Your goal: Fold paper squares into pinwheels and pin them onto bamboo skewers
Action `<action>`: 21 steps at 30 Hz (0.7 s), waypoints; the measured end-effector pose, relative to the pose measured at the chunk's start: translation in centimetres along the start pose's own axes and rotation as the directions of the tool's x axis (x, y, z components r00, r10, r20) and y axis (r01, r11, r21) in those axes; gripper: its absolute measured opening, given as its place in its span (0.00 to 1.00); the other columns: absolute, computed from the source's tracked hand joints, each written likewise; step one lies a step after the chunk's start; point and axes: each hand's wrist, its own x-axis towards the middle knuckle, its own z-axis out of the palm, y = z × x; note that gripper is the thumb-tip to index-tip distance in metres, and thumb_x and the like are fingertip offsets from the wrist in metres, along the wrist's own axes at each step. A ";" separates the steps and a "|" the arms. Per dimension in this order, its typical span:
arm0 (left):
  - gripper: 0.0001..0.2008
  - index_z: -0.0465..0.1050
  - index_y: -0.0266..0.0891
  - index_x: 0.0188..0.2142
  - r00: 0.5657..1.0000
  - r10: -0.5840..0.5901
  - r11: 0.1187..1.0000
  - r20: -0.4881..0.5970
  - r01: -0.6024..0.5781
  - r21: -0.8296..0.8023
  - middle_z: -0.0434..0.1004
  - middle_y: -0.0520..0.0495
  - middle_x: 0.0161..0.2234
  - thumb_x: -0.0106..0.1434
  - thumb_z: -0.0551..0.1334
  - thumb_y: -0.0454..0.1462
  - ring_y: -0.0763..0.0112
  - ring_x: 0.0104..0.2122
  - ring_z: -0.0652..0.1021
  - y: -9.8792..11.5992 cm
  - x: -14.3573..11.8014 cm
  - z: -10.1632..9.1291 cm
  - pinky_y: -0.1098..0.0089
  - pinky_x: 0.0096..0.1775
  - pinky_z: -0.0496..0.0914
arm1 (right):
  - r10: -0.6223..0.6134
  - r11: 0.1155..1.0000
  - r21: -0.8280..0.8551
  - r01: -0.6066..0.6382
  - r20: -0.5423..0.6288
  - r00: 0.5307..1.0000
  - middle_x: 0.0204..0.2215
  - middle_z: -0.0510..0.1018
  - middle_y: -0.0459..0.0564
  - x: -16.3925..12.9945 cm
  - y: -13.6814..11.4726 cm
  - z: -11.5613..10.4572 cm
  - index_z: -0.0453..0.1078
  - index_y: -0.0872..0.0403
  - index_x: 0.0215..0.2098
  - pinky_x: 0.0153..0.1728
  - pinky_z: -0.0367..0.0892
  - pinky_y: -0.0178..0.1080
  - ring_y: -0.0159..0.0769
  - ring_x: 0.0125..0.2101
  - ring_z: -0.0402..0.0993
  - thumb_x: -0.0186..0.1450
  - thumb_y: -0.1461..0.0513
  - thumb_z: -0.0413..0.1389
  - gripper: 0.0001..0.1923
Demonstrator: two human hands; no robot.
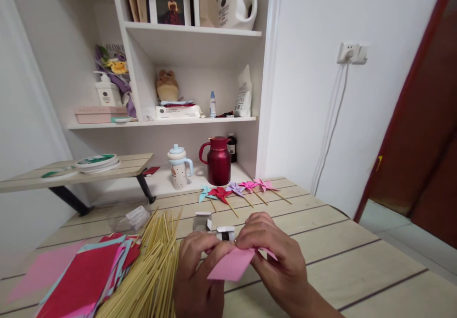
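Observation:
A piece of pink paper [232, 264] is pinched between both hands above the near part of the table. My left hand [198, 270] grips its left side, fingers curled. From the right, my right hand [274, 256] holds the upper edge, with a small pink flap showing past the fingers. Just behind the hands stand two small open boxes, a grey one [203, 222] and one with dark contents [225, 233]. A bundle of thin wooden sticks [153, 265] lies left of my left hand. Beyond the hands, several finished paper pinwheels on sticks, including a red one [220, 194], lie in a row.
Stacked coloured paper sheets [80, 280] lie at the left, near a clear plastic packet [137, 217]. A red jug [218, 162] and a lidded cup [179, 168] stand at the back. A low raised shelf [132, 164] with black legs is at the left.

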 end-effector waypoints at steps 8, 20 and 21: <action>0.13 0.76 0.46 0.38 0.998 -0.027 1.000 -0.055 0.027 0.013 0.75 0.53 0.36 0.63 0.57 0.27 0.72 0.38 0.76 0.3 0.4 0.4 0.73 0.41 0.69 | 0.060 0.992 -0.114 -0.061 -0.010 0.998 0.28 0.77 0.48 -0.5 -0.4 0.4 0.70 0.52 0.37 0.36 0.66 0.45 0.38 0.30 0.70 0.63 0.74 0.54 0.12; 0.14 0.79 0.44 0.44 0.863 -0.505 0.829 0.033 0.495 -0.259 0.79 0.46 0.41 0.68 0.57 0.43 0.62 0.43 0.77 -0.4 0.3 1.5 0.63 0.47 0.70 | 0.679 0.715 0.270 -0.645 -0.049 0.732 0.24 0.76 0.45 -0.8 4.3 -0.7 0.73 0.53 0.28 0.27 0.63 0.36 0.34 0.25 0.69 0.60 0.61 0.63 0.05; 0.16 0.80 0.43 0.43 0.797 -0.604 0.767 -0.019 0.574 -0.287 0.80 0.46 0.40 0.69 0.55 0.45 0.62 0.43 0.78 -0.6 0.4 1.4 0.63 0.47 0.70 | 0.695 0.698 0.297 -0.652 -0.059 0.717 0.25 0.76 0.45 -0.8 4.8 -0.9 0.72 0.53 0.27 0.28 0.63 0.36 0.34 0.26 0.69 0.58 0.61 0.64 0.07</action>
